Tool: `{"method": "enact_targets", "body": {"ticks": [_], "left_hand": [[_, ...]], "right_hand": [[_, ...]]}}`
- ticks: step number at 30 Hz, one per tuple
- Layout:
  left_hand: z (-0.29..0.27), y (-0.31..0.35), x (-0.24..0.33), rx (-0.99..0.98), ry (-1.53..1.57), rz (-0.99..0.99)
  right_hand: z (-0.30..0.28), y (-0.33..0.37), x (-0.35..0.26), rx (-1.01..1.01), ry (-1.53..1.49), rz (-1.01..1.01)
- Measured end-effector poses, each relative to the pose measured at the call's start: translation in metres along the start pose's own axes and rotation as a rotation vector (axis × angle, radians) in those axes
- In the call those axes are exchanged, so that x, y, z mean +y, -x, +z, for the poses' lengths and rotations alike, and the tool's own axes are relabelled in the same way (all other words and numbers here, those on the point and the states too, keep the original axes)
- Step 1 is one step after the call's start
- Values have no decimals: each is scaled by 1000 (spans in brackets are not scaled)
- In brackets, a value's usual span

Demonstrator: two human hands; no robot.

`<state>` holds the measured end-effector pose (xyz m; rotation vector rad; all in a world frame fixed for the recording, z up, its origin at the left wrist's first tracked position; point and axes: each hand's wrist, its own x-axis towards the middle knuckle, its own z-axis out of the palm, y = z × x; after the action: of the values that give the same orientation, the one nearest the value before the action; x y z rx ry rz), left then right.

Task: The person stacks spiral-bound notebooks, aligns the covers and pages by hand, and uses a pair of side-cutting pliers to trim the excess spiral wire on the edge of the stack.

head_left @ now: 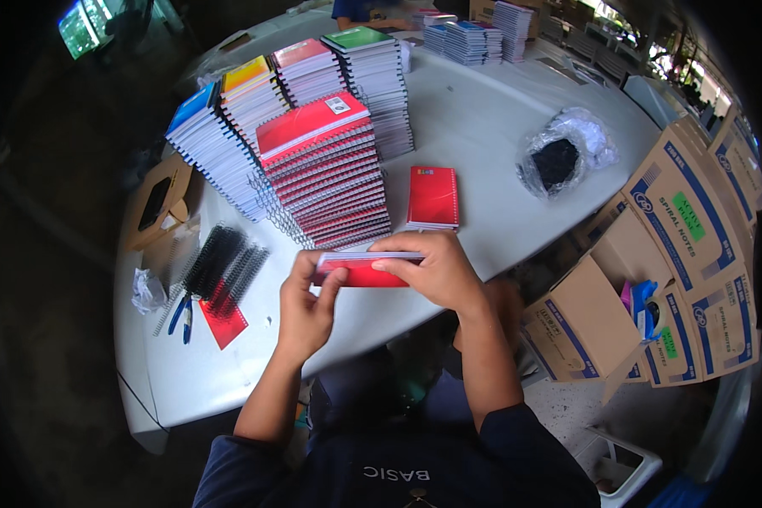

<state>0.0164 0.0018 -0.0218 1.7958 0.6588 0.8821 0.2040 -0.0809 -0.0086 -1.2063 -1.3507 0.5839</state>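
Note:
Between my two hands is a red-covered notebook, held edge-up above the table's near edge, its white page edges showing along the top. My left hand grips its left end, thumb against the red cover. At the other end my right hand closes round it the same way. Just beyond stands a tall stack of red spiral notebooks. One more red spiral notebook lies flat to the right of that stack.
Tall stacks of notebooks with blue, yellow and green covers stand behind. Black spiral coils, blue-handled pliers and a red sheet lie left. A plastic-wrapped black bundle sits right, near cardboard boxes.

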Motion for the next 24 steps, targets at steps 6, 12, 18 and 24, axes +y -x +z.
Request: {"method": "enact_targets", "body": {"ticks": [6, 12, 18, 24], "left_hand": [[-11, 19, -75, 17, -4, -126], [-52, 19, -90, -222, -493, 24], [-129, -12, -125, 336, -1422, -66], [-141, -28, -112, 429, -1128, 44]], "right_hand": [[49, 5, 89, -73, -476, 127], [53, 17, 87, -227, -399, 261], [68, 18, 86, -191, -262, 195], [60, 17, 87, -213, -301, 142]]}}
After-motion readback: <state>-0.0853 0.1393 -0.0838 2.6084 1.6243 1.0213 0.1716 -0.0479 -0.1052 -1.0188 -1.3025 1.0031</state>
